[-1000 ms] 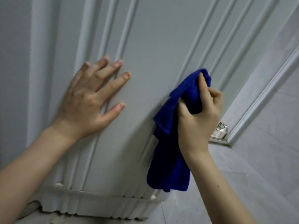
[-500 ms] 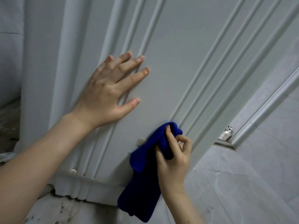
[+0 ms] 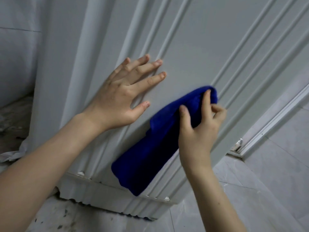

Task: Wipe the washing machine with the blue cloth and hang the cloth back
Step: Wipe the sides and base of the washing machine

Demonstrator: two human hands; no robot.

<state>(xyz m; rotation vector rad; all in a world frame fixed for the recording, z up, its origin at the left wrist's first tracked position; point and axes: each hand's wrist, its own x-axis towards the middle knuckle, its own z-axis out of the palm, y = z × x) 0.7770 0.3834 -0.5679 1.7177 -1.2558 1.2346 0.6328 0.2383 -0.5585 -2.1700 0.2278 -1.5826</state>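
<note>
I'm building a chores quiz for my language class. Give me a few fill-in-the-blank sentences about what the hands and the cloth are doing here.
1. The cloth gripped by the right hand is ____ in colour.
2. The left hand lies flat, fingers spread, on the washing machine and holds ____.
3. The loose end of the cloth hangs ____ the right hand's grip.
Missing words: blue; nothing; below.

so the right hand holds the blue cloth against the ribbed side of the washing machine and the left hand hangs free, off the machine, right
Not quite. The head view shows the left hand does not hang free: it lies flat, fingers spread, on the ribbed side of the washing machine. The rest stands: the right hand holds the blue cloth against that side.
</note>
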